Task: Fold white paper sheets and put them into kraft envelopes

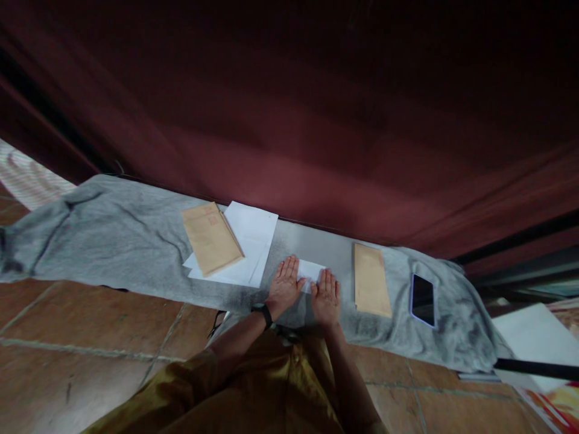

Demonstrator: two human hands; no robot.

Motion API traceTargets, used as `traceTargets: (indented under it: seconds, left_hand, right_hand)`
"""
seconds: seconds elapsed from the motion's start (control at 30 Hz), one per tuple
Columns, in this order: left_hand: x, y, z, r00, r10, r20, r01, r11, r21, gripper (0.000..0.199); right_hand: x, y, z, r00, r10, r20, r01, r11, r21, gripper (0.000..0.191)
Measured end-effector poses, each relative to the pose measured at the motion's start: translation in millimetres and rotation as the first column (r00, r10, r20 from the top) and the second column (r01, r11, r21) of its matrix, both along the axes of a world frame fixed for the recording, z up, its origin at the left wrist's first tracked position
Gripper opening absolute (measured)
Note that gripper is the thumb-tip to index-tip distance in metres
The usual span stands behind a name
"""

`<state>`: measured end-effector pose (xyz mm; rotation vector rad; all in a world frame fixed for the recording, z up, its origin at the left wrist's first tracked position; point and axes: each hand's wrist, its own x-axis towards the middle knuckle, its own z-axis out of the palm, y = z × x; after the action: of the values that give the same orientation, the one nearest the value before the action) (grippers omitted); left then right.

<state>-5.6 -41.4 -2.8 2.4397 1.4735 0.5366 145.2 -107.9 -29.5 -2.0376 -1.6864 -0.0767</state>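
A small white sheet of paper, which looks folded, lies on the grey cloth in front of me. My left hand rests flat over its left end, fingers stretched out. Over the right end lies my right hand, also flat with fingers extended. The paper's middle shows between the two hands; its ends are hidden under them. Left of my hands, several larger white sheets lie spread, with brown envelopes on top. To the right of my right hand are more brown envelopes.
The grey cloth covers a long, narrow surface. A phone lies at its right. Behind rises a dark red fabric wall. Brown floor tiles show in front. White boards and a dark bar are at the right.
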Motion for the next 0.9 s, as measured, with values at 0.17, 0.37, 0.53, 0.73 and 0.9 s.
traceTargets:
  seconds: [0.17, 0.37, 0.53, 0.73, 0.9]
  left_hand:
    - [-2, -1, 0.9, 0.999, 0.035, -0.014, -0.035, 0.999, -0.015, 0.067]
    - [-2, -2, 3.6, 0.999, 0.022, -0.03, -0.022, 1.0, 0.0, 0.067]
    - [-3, 0, -1.2, 0.992, 0.009, -0.125, -0.007, 1.0, 0.017, 0.06]
    - [-4, -1, -1.4, 0.982, 0.023, -0.186, -0.011, 0.998, 0.064, 0.058]
    - [-6, -3, 3.0, 0.987, 0.013, -0.163, 0.003, 0.995, 0.099, 0.059]
  right_hand:
    - [13, -7, 0.2, 0.999, -0.036, 0.002, 0.036, 0.999, -0.02, 0.058]
    - [1, 2, 21.4, 0.995, -0.072, -0.067, 0.071, 0.997, -0.014, 0.057]
    - [-32, 26, 25.3, 0.969, 0.244, -0.023, -0.245, 0.963, -0.114, 0.05]
    - [-33, 32, 11.4, 0.972, 0.215, 0.098, -0.206, 0.974, -0.099, 0.051]
    - [-18, 25, 10.6, 0.969, 0.184, 0.163, -0.176, 0.982, -0.065, 0.052]
